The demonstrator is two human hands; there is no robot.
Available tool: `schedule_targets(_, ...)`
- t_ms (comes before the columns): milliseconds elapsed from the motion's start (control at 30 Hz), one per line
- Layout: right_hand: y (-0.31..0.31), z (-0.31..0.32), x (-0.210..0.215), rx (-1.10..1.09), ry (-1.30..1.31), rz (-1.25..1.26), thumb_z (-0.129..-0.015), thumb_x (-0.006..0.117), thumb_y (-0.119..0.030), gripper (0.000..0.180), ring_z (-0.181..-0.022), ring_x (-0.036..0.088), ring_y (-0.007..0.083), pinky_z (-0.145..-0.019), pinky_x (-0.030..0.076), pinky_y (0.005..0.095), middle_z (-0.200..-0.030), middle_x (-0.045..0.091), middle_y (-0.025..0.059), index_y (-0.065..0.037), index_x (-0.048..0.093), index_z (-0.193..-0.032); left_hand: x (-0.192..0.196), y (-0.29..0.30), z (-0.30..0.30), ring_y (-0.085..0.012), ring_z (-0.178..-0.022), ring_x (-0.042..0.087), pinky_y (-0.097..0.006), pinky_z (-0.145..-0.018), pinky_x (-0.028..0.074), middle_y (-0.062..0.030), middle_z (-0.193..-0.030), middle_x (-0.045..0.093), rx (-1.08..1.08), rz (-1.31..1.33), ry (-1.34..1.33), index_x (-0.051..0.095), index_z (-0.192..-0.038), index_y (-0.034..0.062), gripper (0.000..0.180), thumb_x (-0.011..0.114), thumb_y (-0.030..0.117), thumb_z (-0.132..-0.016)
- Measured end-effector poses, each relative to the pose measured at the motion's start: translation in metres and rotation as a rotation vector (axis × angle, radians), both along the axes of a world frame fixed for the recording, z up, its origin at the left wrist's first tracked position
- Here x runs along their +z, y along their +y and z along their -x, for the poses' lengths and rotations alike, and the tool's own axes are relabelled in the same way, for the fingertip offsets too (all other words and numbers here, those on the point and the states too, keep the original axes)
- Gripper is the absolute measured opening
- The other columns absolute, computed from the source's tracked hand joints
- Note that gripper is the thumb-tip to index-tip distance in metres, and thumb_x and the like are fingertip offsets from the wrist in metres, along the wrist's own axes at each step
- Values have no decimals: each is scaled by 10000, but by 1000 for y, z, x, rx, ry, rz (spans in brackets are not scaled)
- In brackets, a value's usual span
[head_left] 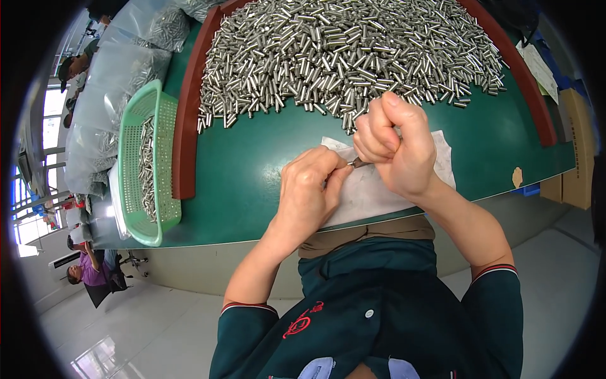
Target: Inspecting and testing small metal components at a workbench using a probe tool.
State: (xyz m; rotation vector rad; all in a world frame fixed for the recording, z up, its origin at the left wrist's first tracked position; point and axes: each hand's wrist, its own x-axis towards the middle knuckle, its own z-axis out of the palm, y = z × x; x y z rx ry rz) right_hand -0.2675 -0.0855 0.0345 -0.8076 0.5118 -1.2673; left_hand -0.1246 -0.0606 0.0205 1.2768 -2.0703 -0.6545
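Pinching metal pc. [351, 164], L grip [309, 184] tight, R grip [401, 144] fisted adj.

Heaped metal pins [347, 57], bagged parts [104, 95] and a green workbench [243, 174] mark a factory workshop.

A heap of pins [353, 57] lies on the table [240, 183] behind the sheet [371, 199], right of the basket [132, 180].

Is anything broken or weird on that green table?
One thing: a ragged tan patch near the front edge of the green tabletop, on the right. It breaks up the plain green; I can't tell whether it's a chip or a stuck scrap.
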Motion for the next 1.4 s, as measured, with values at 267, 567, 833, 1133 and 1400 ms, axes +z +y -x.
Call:
schedule_targets(267,5,-6,3,-30,10,32,-873,313,-207,386,-402,180,59,-383,166,229,-445,250,-30,-92,272,-507,2,0,1,-297,-530,489,-365,-479,380,-124,-578,499,2,-16,22,485,-609,-3,140,622,-23,-627)
schedule_targets(567,5,5,-7,-62,-134,-2,-868,314,-197,385,-391,189,58,-374,157,224,-436,251,-27,-91,273,-500,0,2,5,-257,-499,486,-336,-464,377,-116,-583,516,36,-33,38,514,-618,-10,114,627,-15,-637)
schedule_targets(833,5,20,3,-146,-278,38,-864,295,-250,391,-380,148,79,-379,147,249,-414,224,-22,-116,259,-498,-3,1,-11,-112,-577,462,-252,-502,382,-41,-708,526,95,-284,529,533,-757,-3,84,608,32,-742)
schedule_targets(1133,8,20,1,-90,-285,-30,-865,290,-268,397,-377,141,78,-388,153,245,-410,226,-28,-122,257,-497,20,-35,-44,-85,-595,414,-213,-497,333,-37,-703,490,159,-828,1140,517,-844,27,178,465,197,-857)
schedule_targets(1400,4,20,3,-90,-275,-46,-866,285,-262,394,-376,141,74,-386,158,238,-408,227,-29,-125,258,-498,18,-83,-37,-144,-395,369,-294,-423,320,-41,-451,385,306,82,-63,583,-776,20,116,619,87,-688)
